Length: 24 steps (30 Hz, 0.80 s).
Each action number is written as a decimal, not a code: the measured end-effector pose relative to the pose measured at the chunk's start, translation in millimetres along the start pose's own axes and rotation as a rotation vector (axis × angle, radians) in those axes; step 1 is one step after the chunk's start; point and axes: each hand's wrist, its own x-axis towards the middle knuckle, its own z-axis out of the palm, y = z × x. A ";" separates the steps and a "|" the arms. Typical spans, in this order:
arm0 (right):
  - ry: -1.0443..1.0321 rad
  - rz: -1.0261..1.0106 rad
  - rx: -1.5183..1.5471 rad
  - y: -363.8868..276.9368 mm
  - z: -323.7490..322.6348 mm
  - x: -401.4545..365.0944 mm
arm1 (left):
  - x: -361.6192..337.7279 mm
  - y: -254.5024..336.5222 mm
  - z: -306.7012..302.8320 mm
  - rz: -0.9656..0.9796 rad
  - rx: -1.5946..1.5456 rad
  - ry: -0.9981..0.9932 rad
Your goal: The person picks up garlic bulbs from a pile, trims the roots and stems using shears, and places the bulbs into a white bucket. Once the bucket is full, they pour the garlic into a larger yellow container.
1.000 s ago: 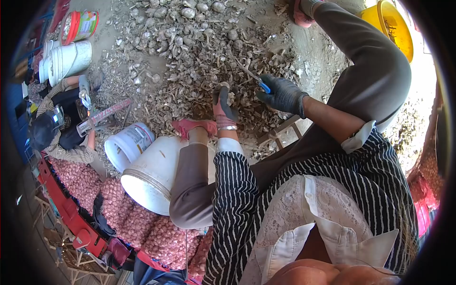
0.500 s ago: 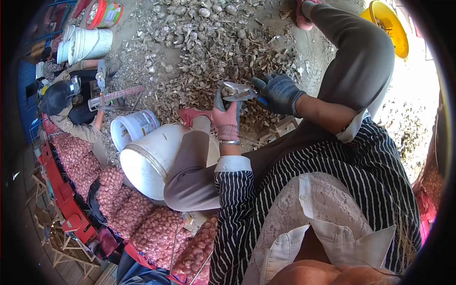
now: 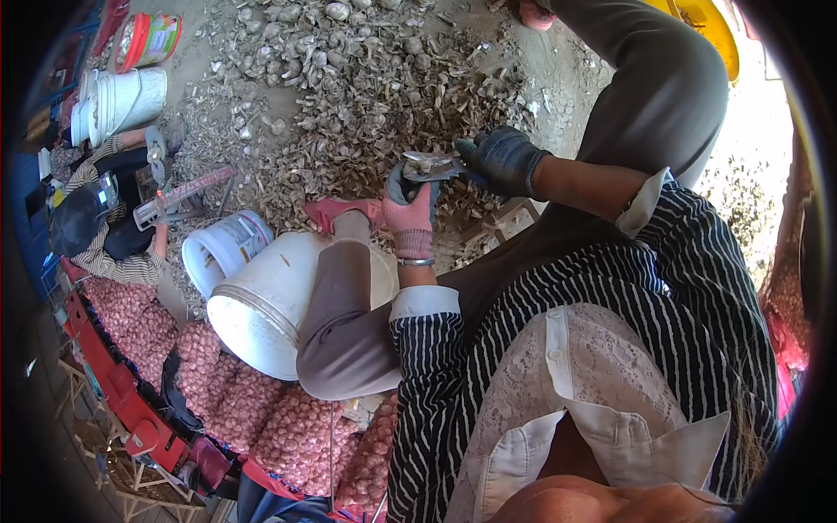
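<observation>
My left hand [image 3: 410, 211], in a pink glove with grey fingers, is closed around a garlic bulb [image 3: 416, 173], largely covered by the fingers and the blades. Gripped in my right hand [image 3: 506, 162], in a dark grey-blue glove, is a pair of pruning shears [image 3: 443, 164]. Their metal blades point left and overlap the bulb at my left fingertips. Below and beyond both hands, a heap of garlic bulbs and dry trimmings [image 3: 366, 113] covers the ground.
A large white bucket [image 3: 270, 296] stands by my left knee, a smaller white bucket [image 3: 225, 248] beyond it. Filled mesh sacks [image 3: 288, 431] line the lower left. Another person [image 3: 105, 209] sits at far left near more buckets [image 3: 126, 100]. A yellow basin [image 3: 711, 35] is upper right.
The view has shifted slightly, so the surroundings sit further left. Both hands stay close together, with the shears' blades still at the bulb.
</observation>
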 end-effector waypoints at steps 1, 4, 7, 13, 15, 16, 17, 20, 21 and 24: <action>-0.027 -0.001 0.042 4.0 2.8 1.8 | 4.8 -10.6 -4.6 0.016 -0.058 -0.022; -0.081 0.013 0.065 11.8 8.4 8.8 | 9.5 -13.7 -9.7 -0.063 -0.054 -0.041; -0.204 0.166 0.078 16.2 6.8 14.3 | 10.2 -22.4 -4.6 -0.107 -0.046 -0.067; -0.176 0.258 0.110 30.0 26.2 15.2 | -6.6 10.4 13.8 0.023 -0.614 -0.266; -0.007 0.340 0.333 21.3 21.3 11.0 | -0.7 9.9 -4.2 -0.007 -0.620 -0.272; 0.009 0.338 0.398 19.0 22.0 11.3 | 1.8 8.5 -11.3 -0.048 -0.809 -0.293; 0.016 0.324 0.402 13.5 14.9 10.9 | 4.9 10.0 -15.4 -0.093 -0.999 -0.317; -0.097 0.296 0.473 0.6 -4.9 -3.0 | 6.6 15.9 -21.4 -0.091 -1.249 -0.387; -0.090 0.293 0.469 -3.1 -4.5 -7.9 | 4.2 21.2 -20.2 -0.114 -1.352 -0.399; -0.064 0.132 0.542 -8.4 -0.8 -12.1 | -6.4 21.6 -17.7 -0.135 -1.424 -0.597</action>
